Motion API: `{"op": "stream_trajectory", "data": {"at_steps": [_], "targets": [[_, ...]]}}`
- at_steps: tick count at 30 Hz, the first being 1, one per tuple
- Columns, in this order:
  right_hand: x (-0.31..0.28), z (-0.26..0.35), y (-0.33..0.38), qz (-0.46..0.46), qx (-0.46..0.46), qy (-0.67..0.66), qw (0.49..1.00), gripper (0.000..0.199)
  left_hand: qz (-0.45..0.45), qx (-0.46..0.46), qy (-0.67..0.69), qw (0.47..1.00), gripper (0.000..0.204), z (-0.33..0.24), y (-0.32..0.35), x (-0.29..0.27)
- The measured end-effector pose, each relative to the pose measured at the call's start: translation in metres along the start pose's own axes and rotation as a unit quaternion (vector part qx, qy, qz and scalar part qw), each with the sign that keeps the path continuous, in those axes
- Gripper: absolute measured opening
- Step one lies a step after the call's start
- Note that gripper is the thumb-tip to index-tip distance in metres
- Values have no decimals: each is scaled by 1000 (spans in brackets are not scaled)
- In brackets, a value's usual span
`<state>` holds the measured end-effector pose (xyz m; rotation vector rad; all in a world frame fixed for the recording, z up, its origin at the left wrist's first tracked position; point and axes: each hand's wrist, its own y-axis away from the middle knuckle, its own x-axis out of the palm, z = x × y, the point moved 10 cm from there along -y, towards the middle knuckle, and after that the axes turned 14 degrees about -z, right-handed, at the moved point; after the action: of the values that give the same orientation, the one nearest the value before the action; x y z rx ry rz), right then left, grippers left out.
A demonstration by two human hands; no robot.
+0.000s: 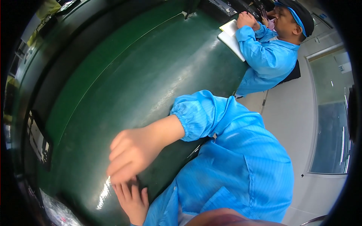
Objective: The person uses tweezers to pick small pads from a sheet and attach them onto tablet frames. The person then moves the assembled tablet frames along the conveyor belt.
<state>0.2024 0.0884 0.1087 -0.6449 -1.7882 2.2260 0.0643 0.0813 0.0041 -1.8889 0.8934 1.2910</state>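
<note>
My right hand (pixel 132 153) is curled above the green tabletop (pixel 113 101), its fingers bent downward and closed. Slight motion blur softens it, and whatever is under its fingers, if anything, is hidden. Close below it, my left hand (pixel 132 201) rests on the table with fingers stretched and thumb apart. The right hand overlaps the left fingertips, so I cannot tell whether the hands touch. A bright white patch of glare (pixel 103 194) shines on the surface just left of the left hand. Both arms wear blue sleeves.
A co-worker in blue (pixel 266 56) sits at the far right corner beside an open notebook (pixel 233 39). A dark, flat panel with pale patches (pixel 37 139) stands at the left edge. Clear plastic wrapping (pixel 58 209) lies at lower left.
</note>
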Motion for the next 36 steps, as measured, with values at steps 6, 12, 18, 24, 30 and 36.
{"op": "stream_trajectory", "data": {"at_steps": [6,12,18,24,30,36], "targets": [[-33,-63,74,18,431,-71,900,17,-3,33,-16,999,51,-2,-13,-3],[-37,-99,122,-117,643,-228,722,16,-8,24,-46,999,52,-17,-34,-9],[-51,-94,114,-97,613,-112,776,20,-78,27,-44,996,62,-20,-44,-2],[-28,-97,110,-68,618,-135,771,26,-87,-9,-118,989,73,-16,-34,2],[6,-81,103,19,593,-117,797,19,-128,16,-71,989,70,-5,-30,0],[19,-78,101,48,569,-100,815,20,-137,12,-38,990,71,-1,-27,1]]}}
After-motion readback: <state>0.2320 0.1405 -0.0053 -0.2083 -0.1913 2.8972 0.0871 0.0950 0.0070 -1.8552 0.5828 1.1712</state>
